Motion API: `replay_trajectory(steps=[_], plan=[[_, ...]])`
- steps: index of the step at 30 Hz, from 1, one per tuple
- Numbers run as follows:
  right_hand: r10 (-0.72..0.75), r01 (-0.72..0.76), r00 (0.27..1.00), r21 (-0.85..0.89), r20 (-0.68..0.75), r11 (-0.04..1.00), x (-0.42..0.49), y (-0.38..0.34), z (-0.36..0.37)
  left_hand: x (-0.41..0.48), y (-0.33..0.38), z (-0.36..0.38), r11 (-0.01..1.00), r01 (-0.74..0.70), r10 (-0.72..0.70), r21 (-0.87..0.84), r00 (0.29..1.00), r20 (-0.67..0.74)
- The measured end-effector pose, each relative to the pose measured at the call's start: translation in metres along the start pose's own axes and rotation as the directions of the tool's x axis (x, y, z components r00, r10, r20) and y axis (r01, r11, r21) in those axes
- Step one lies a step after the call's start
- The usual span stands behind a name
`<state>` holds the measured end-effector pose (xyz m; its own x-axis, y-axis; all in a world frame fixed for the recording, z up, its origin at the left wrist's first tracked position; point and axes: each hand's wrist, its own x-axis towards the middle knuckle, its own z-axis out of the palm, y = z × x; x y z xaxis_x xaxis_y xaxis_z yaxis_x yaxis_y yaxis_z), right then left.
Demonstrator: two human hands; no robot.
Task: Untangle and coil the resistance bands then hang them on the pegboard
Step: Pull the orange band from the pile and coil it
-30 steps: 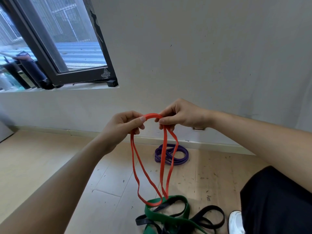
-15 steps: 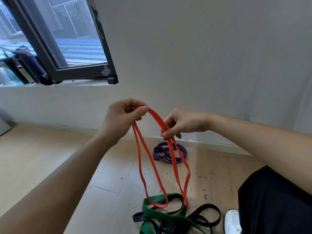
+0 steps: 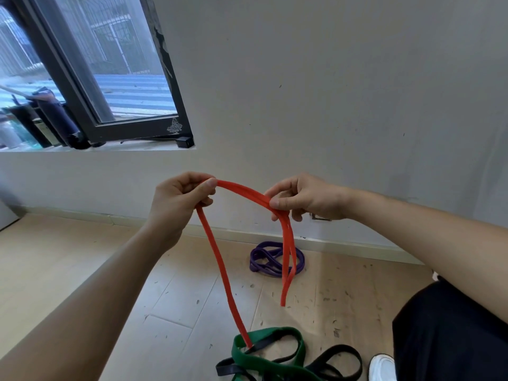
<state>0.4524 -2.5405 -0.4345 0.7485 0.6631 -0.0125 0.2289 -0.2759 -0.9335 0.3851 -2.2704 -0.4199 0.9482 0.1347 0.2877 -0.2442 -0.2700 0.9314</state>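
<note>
Grey plaster wall [image 3: 330, 92] fills most of what I see, marked with a few small scuffs. Below it is a pale wood-plank floor [image 3: 68, 270] scattered with dark specks. A black-framed window [image 3: 137, 132] stands ajar at the upper left.

The person wears black trousers [image 3: 453, 339] and holds both forearms out in front of the wall. The red band [image 3: 219, 266] is up in the air between the 2 hands. Its doubled top span runs left to right in a shallow arch. The left hand [image 3: 178, 199] grips one end of that span, fingers curled and thumb pressed on top. The right hand [image 3: 305, 196] pinches the other end between thumb and forefinger, with the remaining fingers curled under.

From the left hand a long run slants down and to the right, and its lower end meets the green band [image 3: 275, 331] on the floor. From the right hand a shorter loop hangs almost straight down and ends above the planks.

The green band lies tangled with a black band [image 3: 226, 367] near the person's white shoe [image 3: 380, 367]. A purple band [image 3: 255, 266] lies loosely coiled on the floor near the skirting, apart from that pile.

A small black block [image 3: 184, 141] sits on the sill. A pale tree-shaped emblem [image 3: 173, 127] marks the frame's corner; any lettering on it is too small to read.
</note>
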Motion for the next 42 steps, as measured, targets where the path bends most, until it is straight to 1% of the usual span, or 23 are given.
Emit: replay_trajectory(steps=[2,4,8,16,19,23,27,33,36,42], plan=[[-0.054,0.051,0.998,-0.054,-0.039,0.997,0.000,-0.003,0.000,0.000,0.000,-0.001,1.000,-0.001,0.001,-0.001,1.000,-0.003],[-0.072,0.069,0.996,-0.066,-0.043,0.995,0.000,-0.006,0.001,0.000,-0.001,-0.001,1.000,-0.002,0.002,-0.001,1.000,-0.012],[-0.005,0.004,0.999,0.047,0.032,0.999,-0.003,-0.011,0.007,0.001,0.000,0.000,1.000,0.004,-0.005,-0.013,1.000,-0.020],[0.017,-0.023,0.999,0.119,0.050,0.993,-0.003,-0.012,0.008,0.001,0.000,0.002,1.000,0.001,-0.001,-0.008,1.000,-0.009],[0.033,-0.040,0.999,0.197,0.040,0.980,-0.003,-0.013,0.006,0.001,0.000,0.001,1.000,0.006,-0.006,-0.019,1.000,-0.014],[0.026,-0.048,0.997,0.327,0.070,0.944,-0.004,-0.012,0.004,0.000,0.000,-0.001,0.999,0.013,-0.014,-0.041,1.000,-0.023],[0.039,-0.078,0.995,0.461,0.093,0.884,-0.005,-0.011,0.004,0.000,-0.001,-0.002,1.000,0.013,-0.013,-0.029,1.000,-0.022],[0.060,-0.089,0.996,0.552,0.071,0.829,-0.007,-0.012,0.005,0.001,-0.001,-0.002,1.000,0.010,-0.011,-0.020,1.000,-0.022],[0.063,-0.092,0.995,0.558,0.072,0.825,-0.008,-0.011,0.003,0.001,-0.002,-0.004,1.000,0.013,-0.013,-0.022,0.999,-0.033],[0.037,-0.060,0.998,0.456,0.060,0.888,-0.011,-0.009,0.002,-0.001,-0.001,-0.006,1.000,0.007,-0.007,-0.020,1.000,-0.019]])
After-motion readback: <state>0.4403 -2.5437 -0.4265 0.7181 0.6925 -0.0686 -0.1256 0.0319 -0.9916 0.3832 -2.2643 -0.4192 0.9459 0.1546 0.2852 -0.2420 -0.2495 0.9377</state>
